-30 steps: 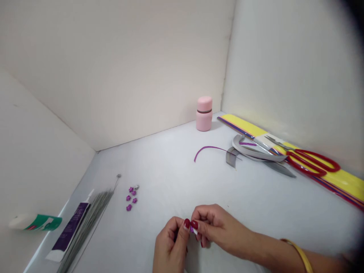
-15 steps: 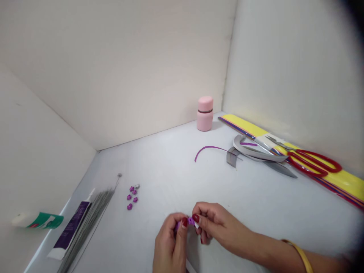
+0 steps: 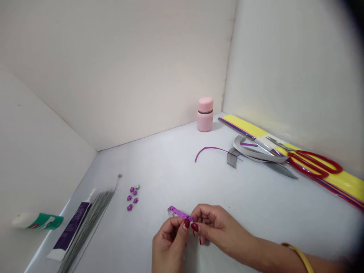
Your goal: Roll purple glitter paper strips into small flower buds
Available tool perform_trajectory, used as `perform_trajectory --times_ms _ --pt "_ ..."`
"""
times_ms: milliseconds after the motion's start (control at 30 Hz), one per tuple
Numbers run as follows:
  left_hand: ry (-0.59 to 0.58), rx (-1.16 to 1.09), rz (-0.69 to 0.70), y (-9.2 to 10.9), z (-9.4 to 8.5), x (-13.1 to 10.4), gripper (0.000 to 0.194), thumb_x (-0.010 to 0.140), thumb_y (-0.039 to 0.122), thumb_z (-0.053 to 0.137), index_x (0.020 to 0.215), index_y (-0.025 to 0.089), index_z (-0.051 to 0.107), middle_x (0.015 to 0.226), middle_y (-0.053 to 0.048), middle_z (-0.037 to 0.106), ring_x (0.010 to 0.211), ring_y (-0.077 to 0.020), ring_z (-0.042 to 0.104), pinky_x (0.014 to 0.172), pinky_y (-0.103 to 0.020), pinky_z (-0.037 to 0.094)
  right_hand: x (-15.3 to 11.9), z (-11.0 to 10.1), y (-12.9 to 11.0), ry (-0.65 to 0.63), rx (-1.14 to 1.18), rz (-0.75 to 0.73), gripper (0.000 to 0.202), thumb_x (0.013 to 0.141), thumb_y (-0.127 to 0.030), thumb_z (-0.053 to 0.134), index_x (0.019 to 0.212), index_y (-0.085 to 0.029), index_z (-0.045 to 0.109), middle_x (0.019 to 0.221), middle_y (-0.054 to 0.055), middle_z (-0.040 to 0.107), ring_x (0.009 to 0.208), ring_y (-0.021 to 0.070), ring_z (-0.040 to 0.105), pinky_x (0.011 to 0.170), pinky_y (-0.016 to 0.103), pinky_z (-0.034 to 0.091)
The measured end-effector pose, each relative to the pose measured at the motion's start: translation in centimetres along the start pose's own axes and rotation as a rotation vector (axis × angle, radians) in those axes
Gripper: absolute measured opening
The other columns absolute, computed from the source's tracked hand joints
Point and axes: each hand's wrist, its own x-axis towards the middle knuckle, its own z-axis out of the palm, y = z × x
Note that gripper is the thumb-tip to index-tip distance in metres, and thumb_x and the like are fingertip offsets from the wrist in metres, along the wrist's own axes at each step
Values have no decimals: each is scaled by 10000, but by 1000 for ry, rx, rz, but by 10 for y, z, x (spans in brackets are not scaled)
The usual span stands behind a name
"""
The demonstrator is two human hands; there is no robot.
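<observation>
A glittery purple paper strip point(image 3: 178, 212) is pinched between both hands near the bottom centre. My left hand point(image 3: 172, 242) grips it with thumb and forefinger, and the strip's loop sticks out above and left of those fingers. Close beside it, my right hand point(image 3: 213, 225) pinches the strip's right end, its thumb almost touching the left thumb. To the left on the table lie several small purple stars point(image 3: 129, 207) and a silver one point(image 3: 137, 187).
Thin grey wires point(image 3: 88, 223), a purple tube point(image 3: 72, 227) and a green-white tube point(image 3: 42, 221) lie left. A pink jar point(image 3: 205, 114) stands at the back. Right are curled grey strips point(image 3: 256, 153), a thin purple strip point(image 3: 209, 148), red-handled scissors point(image 3: 315, 164) and a yellow pack point(image 3: 244, 126).
The purple strip now extends above and left of my left hand, where it was mostly hidden between the fingers. The thumbs have come closer together.
</observation>
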Motion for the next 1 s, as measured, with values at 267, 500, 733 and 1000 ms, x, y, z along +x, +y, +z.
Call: perform_trajectory --times_ms 267,500,733,1000 --pt "-34 -26 -8 -3 0 0 308 583 452 750 537 159 664 447 23 541 459 -93 436 486 -199 365 1 0 0 3 2 81 180 726 -294 612 659 -153 523 556 -36 529 476 77 475 499 206 376" --pt "-13 -35 -17 -1 1 -2 311 541 456 771 508 165 666 472 1 607 482 -115 485 513 -217 375 0 -1 -3 -25 -113 85 99 722 -177 564 637 -147 523 519 -32 530 468 80 474 483 197 359" --pt "-110 31 15 -7 -2 2 290 626 407 731 534 151 630 507 -12 624 507 -127 501 529 -226 378 -2 -3 -3 -44 -61 -30 253 802 -390 563 745 -155 491 617 -30 515 495 73 484 493 193 381" --pt "-312 54 36 -1 -4 1 285 750 398 622 605 153 628 577 -11 614 583 -128 505 595 -221 374 2 -7 0 -55 -80 -3 314 853 -448 463 733 -159 472 573 -34 516 444 63 466 447 180 349"
